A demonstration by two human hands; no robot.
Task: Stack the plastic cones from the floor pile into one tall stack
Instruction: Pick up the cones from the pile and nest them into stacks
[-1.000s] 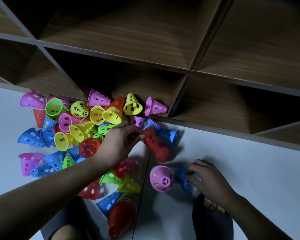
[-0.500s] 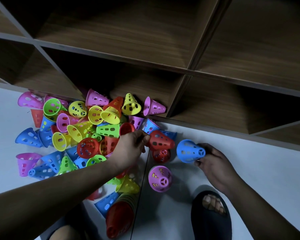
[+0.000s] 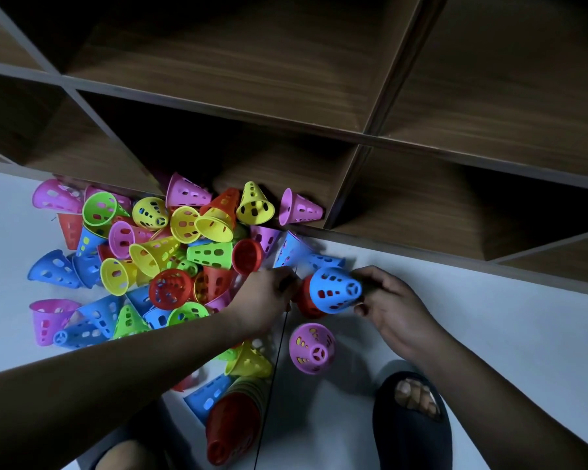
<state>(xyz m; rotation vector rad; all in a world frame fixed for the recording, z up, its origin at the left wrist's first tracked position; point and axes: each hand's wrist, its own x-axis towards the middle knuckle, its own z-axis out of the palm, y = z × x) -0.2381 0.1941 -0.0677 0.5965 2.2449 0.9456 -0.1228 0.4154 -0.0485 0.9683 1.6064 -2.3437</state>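
A pile of perforated plastic cones (image 3: 157,266) in pink, yellow, green, blue and red lies on the white floor against a shelf. My right hand (image 3: 391,307) grips a blue cone (image 3: 333,290) by its narrow end and has it slid over a red cone (image 3: 306,307). My left hand (image 3: 269,296) pinches the red cone from the left. A pink cone (image 3: 311,347) stands alone just below them. A stack of nested cones with red outermost (image 3: 231,425) lies on its side near the bottom.
A dark wooden cubby shelf (image 3: 319,123) spans the top, and some cones lie inside its lowest compartment. My sandalled foot (image 3: 411,422) is at the lower right. White floor (image 3: 489,334) stretches to the right of the hands.
My right hand has carried the blue cone left and onto the red cone. My left hand has kept its hold on the red cone and moved slightly right.
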